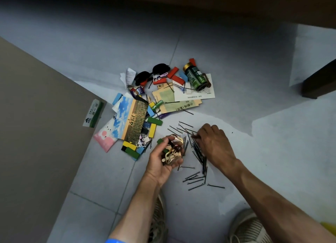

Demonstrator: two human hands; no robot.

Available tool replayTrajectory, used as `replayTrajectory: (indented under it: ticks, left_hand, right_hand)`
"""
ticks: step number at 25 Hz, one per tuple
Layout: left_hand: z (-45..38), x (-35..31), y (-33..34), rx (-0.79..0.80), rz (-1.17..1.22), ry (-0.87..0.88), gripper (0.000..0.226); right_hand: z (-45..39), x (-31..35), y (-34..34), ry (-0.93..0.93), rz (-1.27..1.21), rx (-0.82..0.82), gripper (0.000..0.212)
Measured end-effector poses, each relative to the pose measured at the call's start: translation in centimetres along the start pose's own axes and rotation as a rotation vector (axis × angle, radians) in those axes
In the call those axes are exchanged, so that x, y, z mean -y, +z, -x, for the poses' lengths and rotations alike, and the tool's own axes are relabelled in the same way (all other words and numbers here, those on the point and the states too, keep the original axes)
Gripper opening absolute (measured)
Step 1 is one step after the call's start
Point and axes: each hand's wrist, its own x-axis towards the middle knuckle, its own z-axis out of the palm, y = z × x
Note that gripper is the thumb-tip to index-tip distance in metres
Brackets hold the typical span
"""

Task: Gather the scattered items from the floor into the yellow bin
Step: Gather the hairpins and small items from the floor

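Head view: my left hand [164,158] cups clips, my right hand [214,142] pinches thin, slippery hairpins [199,152] mid-bundle.

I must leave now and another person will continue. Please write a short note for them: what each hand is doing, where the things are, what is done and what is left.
Left hand: palm up, full of hair clips and small pieces.
Right hand: on the floor, fingers pinching at the black bobby pins.
Yellow bin: only a corner shows at lower right; contents unseen.
Left: many bobby pins, the coloured blocks, cards, sunglasses and green bottle, all on the floor.
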Motion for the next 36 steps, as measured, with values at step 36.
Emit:
replayTrajectory:
  ticks: [36]
  left_hand:
    - [17.4,12.6,30.1,0.653,-0.775,-0.072,0.006]
  right_hand:
    - [28.2,-6.1,-23.2,0.822,-1.979,-0.984,0.038]
